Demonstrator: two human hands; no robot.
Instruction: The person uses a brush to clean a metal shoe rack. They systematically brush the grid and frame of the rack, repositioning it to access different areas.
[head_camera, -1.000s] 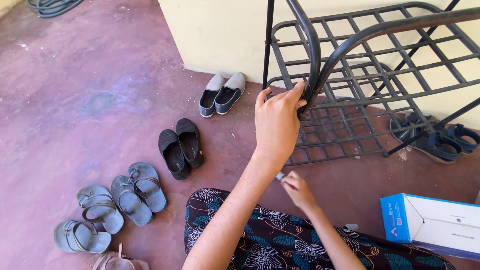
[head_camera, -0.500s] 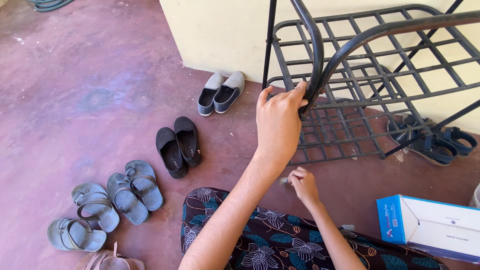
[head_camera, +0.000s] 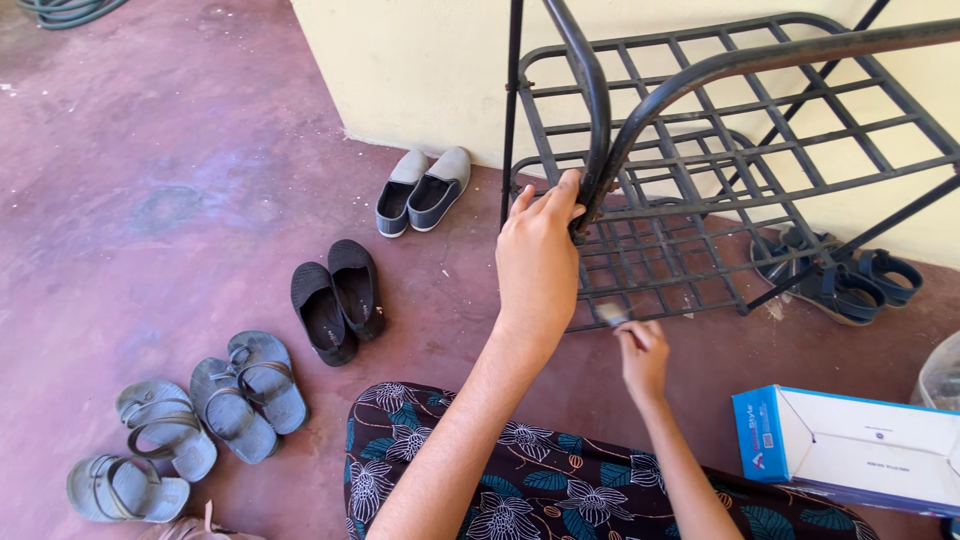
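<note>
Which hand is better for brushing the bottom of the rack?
Probably right. The right hand holds a small brush at the rack bottom edge; the left hand grips the frame.

light: bright daylight, even | shadows: soft ones cast on the floor (head_camera: 150, 180) | glare: wall (head_camera: 420, 60) slightly washed out | blur: small item at right hand (head_camera: 642, 352) perhaps motion-blurred | edges: mild distortion

hose (head_camera: 62, 10): cut off at upper left | box (head_camera: 870, 450): clipped at right edge | small item in right hand (head_camera: 643, 352): too blurred to identify
</note>
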